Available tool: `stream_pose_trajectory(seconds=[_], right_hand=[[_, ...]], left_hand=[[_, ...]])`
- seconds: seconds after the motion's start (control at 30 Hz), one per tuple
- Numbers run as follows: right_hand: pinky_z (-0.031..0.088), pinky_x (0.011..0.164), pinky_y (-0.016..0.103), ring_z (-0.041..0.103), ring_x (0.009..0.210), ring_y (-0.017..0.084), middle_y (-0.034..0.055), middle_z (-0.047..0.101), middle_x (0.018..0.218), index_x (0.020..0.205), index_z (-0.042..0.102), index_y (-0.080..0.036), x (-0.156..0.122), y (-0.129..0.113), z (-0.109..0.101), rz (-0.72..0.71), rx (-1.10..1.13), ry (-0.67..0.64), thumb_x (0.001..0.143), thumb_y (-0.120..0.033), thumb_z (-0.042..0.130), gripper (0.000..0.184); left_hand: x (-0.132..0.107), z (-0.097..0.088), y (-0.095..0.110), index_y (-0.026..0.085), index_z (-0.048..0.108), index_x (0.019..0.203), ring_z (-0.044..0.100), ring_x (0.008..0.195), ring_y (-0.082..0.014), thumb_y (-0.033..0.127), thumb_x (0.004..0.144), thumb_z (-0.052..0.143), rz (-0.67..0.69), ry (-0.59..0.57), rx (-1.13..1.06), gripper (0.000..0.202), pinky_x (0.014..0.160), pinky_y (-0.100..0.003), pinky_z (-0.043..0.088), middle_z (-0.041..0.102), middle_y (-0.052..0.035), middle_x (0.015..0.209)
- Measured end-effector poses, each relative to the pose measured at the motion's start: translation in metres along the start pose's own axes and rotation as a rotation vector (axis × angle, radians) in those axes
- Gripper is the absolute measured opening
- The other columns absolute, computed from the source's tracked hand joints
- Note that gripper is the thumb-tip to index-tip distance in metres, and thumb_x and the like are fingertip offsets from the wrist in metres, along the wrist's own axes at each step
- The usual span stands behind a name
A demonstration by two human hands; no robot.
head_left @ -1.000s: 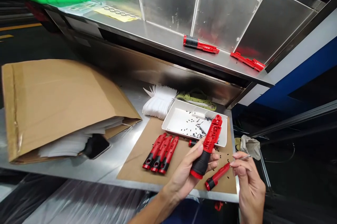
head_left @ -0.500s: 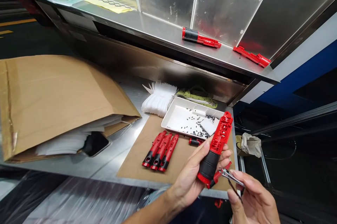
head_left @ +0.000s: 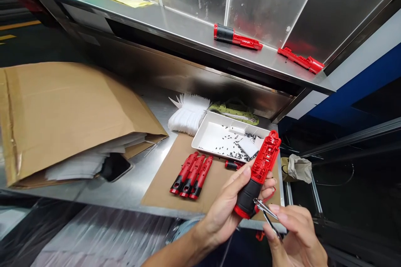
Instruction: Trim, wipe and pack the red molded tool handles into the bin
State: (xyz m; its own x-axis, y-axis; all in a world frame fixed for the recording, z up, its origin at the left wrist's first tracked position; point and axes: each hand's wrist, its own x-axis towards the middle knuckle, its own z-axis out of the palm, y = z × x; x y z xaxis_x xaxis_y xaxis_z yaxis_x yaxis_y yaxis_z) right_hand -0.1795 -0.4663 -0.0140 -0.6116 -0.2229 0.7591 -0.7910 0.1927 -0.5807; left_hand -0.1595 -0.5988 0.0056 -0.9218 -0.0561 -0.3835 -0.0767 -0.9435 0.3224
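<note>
My left hand [head_left: 224, 206] is closed around a red and black plastic housing [head_left: 266, 156], its open ribbed side facing up and its black grip end toward me. In my right hand [head_left: 296, 231] are small silver nail clippers [head_left: 266, 208], pinched between thumb and fingers. Their jaw end is at the edge of the black grip; whether it touches cannot be made out. Behind my left hand, another red and black piece [head_left: 232, 165] lies partly hidden. Three similar housings [head_left: 190, 175] lie side by side on a cardboard sheet [head_left: 163, 175] to the left.
A white tray [head_left: 200, 143] holds many tiny black parts. Beside it are a stack of white sheets [head_left: 188, 114] and a green patterned pouch [head_left: 233, 112]. A large cardboard box [head_left: 78, 112] stands left. Two housing pieces [head_left: 238, 37] rest on the metal shelf [head_left: 175, 29].
My right hand has moved left with the nail clippers, bringing their jaws up to the black grip. The housing has stayed in my left hand. The view has shifted slightly.
</note>
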Motion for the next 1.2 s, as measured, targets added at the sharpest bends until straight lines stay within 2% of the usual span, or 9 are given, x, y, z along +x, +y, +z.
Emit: stream_pose_trajectory(seconds=[0.13, 0.4, 0.67, 0.83, 1.03, 1.1, 1.2], right_hand=[[0.051, 0.065, 0.03, 0.067, 0.078, 0.017, 0.0011, 0.076, 0.09, 0.1, 0.066, -0.022, -0.001, 0.0, -0.002, 0.007, 0.011, -0.004, 0.081, -0.01, 0.073, 0.023], [0.051, 0.064, 0.03, 0.067, 0.078, 0.018, 0.0009, 0.075, 0.089, 0.101, 0.066, -0.022, -0.002, -0.004, 0.001, 0.026, 0.019, 0.017, 0.082, -0.01, 0.072, 0.023], [0.051, 0.062, 0.03, 0.066, 0.076, 0.018, 0.0018, 0.075, 0.087, 0.097, 0.067, -0.021, -0.001, -0.007, 0.003, 0.049, 0.002, 0.039, 0.083, -0.011, 0.071, 0.018], [0.053, 0.059, 0.029, 0.067, 0.076, 0.018, 0.0027, 0.075, 0.087, 0.096, 0.068, -0.018, 0.001, -0.006, -0.001, 0.014, 0.024, 0.015, 0.083, -0.007, 0.072, 0.018], [0.052, 0.053, 0.027, 0.068, 0.07, 0.015, 0.0018, 0.076, 0.085, 0.091, 0.068, -0.017, -0.002, -0.005, -0.001, -0.027, -0.003, 0.022, 0.082, -0.006, 0.074, 0.016], [0.051, 0.051, 0.026, 0.068, 0.067, 0.015, 0.0007, 0.076, 0.084, 0.089, 0.066, -0.019, -0.006, -0.001, -0.01, -0.057, -0.016, 0.033, 0.082, -0.009, 0.075, 0.014], [0.05, 0.05, 0.025, 0.065, 0.064, 0.013, -0.0004, 0.075, 0.08, 0.087, 0.064, -0.019, -0.01, 0.007, -0.029, -0.076, -0.028, 0.083, 0.081, -0.014, 0.078, 0.016]], left_hand=[[0.0, 0.001, -0.001, 0.01, 0.057, 0.133, 0.074, 0.1, -0.0248, 0.027, 0.095, 0.059, -0.019, 0.004, -0.007, 0.041, 0.091, -0.032, 0.059, 0.076, -0.0155, 0.106], [0.0, 0.002, -0.001, 0.012, 0.059, 0.134, 0.073, 0.103, -0.025, 0.026, 0.097, 0.056, -0.03, 0.003, 0.01, 0.04, 0.103, -0.04, 0.053, 0.076, -0.0147, 0.106], [-0.001, 0.001, -0.002, 0.011, 0.06, 0.133, 0.072, 0.104, -0.0267, 0.029, 0.093, 0.062, -0.016, -0.032, 0.018, 0.044, 0.101, -0.04, 0.054, 0.075, -0.0162, 0.108], [-0.003, 0.004, 0.001, 0.01, 0.061, 0.132, 0.075, 0.096, -0.0239, 0.026, 0.096, 0.057, -0.042, 0.009, 0.03, 0.039, 0.094, -0.035, 0.058, 0.077, -0.0152, 0.102], [-0.005, 0.01, 0.002, 0.01, 0.068, 0.121, 0.076, 0.087, -0.0203, 0.021, 0.099, 0.051, -0.064, 0.03, 0.007, 0.03, 0.083, -0.028, 0.061, 0.078, -0.0137, 0.096], [-0.004, 0.011, 0.002, 0.009, 0.072, 0.112, 0.076, 0.085, -0.0198, 0.022, 0.099, 0.049, -0.079, 0.025, -0.017, 0.029, 0.08, -0.027, 0.061, 0.078, -0.0142, 0.096], [-0.003, 0.013, 0.002, 0.007, 0.076, 0.095, 0.076, 0.081, -0.0189, 0.026, 0.101, 0.045, -0.136, 0.056, -0.069, 0.037, 0.077, -0.026, 0.062, 0.078, -0.0147, 0.093]])
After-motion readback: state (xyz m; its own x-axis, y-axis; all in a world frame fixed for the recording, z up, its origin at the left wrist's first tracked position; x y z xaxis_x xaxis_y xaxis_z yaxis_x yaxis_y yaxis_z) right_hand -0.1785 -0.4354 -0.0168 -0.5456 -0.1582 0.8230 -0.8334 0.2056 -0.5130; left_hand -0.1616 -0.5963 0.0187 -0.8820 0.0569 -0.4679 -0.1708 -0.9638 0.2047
